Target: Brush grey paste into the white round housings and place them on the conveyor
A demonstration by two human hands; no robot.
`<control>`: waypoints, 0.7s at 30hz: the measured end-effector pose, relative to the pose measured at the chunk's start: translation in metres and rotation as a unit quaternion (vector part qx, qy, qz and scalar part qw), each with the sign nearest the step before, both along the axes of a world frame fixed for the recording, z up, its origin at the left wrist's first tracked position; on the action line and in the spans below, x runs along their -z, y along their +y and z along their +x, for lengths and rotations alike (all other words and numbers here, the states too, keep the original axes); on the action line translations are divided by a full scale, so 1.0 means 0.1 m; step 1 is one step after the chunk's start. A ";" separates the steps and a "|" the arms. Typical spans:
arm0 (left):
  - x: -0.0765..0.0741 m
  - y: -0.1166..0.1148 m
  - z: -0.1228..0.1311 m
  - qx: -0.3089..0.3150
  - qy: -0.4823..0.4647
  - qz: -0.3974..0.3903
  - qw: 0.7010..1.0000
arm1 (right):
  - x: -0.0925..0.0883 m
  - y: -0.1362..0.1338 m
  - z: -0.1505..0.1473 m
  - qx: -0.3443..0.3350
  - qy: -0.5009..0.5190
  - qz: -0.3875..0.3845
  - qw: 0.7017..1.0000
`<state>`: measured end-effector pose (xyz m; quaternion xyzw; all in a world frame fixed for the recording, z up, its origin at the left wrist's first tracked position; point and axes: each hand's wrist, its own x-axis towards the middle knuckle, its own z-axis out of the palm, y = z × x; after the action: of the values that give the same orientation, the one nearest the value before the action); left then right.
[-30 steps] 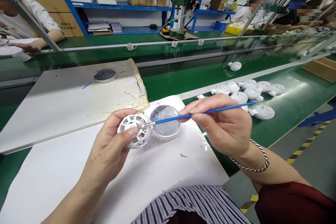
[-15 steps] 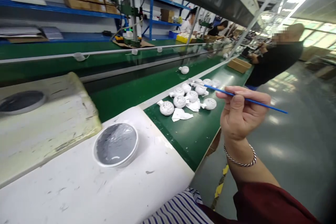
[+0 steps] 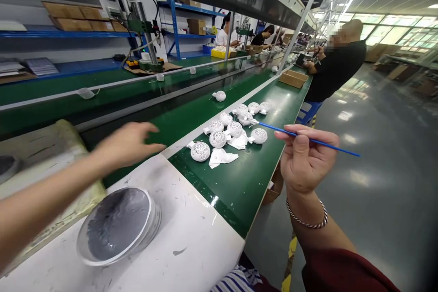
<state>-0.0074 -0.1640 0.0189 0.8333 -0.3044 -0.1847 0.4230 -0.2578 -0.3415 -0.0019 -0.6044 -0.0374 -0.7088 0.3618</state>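
The paste dish (image 3: 118, 226) sits near the white surface's (image 3: 191, 246) front edge, the brush no longer over it. The right hand (image 3: 304, 159) has lifted the blue brush (image 3: 308, 139) rightward, pinched in its fingers. The left hand (image 3: 128, 143), now empty with fingers loosely spread, reaches past the far edge toward the white shells (image 3: 218, 138) on the green belt (image 3: 239, 182).

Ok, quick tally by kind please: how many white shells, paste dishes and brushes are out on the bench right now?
White perforated shells: 11 (about 10 clustered, overlap blurs it; 1 lone shell farther back)
Dishes of grey paste: 2 (second dish cut off at the left edge)
Blue brush: 1, in the right hand
Total: 14
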 end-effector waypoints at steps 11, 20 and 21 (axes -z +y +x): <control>0.38 -1.00 -0.22 0.104 0.031 0.223 0.969 | -0.02 -0.09 -0.06 -0.011 -0.017 0.021 1.000; -0.08 1.15 -0.02 -0.108 0.156 -0.277 0.942 | 0.08 0.28 0.31 -0.190 0.100 0.066 0.974; -0.03 1.36 -0.10 -0.143 0.167 -0.319 0.922 | 0.10 0.37 0.37 -0.224 0.126 0.062 0.964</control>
<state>-0.0174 -0.0279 0.0223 0.6462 -0.1498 -0.1522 0.7327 -0.2210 -0.3049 -0.0115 -0.6416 -0.0815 -0.5286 0.5499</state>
